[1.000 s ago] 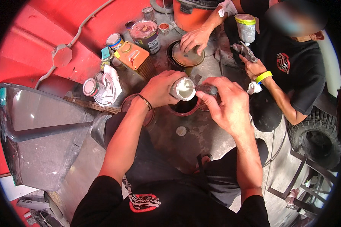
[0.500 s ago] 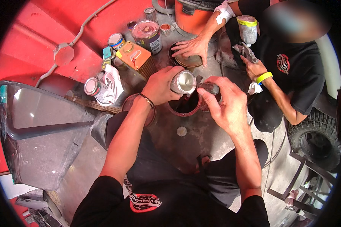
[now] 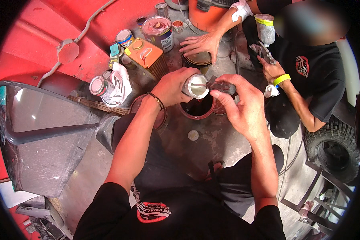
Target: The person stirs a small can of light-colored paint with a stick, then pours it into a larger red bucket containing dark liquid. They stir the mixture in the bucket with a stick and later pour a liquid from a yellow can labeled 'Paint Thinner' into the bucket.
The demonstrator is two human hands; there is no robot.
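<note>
My left hand [image 3: 171, 89] is wrapped round a small metal can [image 3: 199, 95], its open mouth facing me and its inside pale. In my right hand [image 3: 246, 108] is a screwdriver-like tool with a dark, stained handle [image 3: 225, 87]. Its thin shaft reaches over the can's mouth; whether the tip touches the contents I cannot tell. Directly below stands an open paint can [image 3: 197, 117], dark inside with a reddish rim. A co-worker's hand [image 3: 202, 44] lies spread over a lidded can [image 3: 202, 60] just beyond. The co-worker's other hand [image 3: 272, 71] holds a spray gun [image 3: 265, 52] with a cup on top.
To the left sit an orange-topped rectangular tin [image 3: 145, 53], a large paint can [image 3: 158, 30] and a white cloth [image 3: 122, 84]. A small round disc [image 3: 193, 135] lies on the floor. A dark-edged panel [image 3: 48, 140] leans at left; a tire [image 3: 333, 154] stands at right.
The tool's shaft has shifted further across the small can's mouth, and the can has tilted slightly more toward me. The whole view has moved a little. The co-worker's hand stays over the lidded can.
</note>
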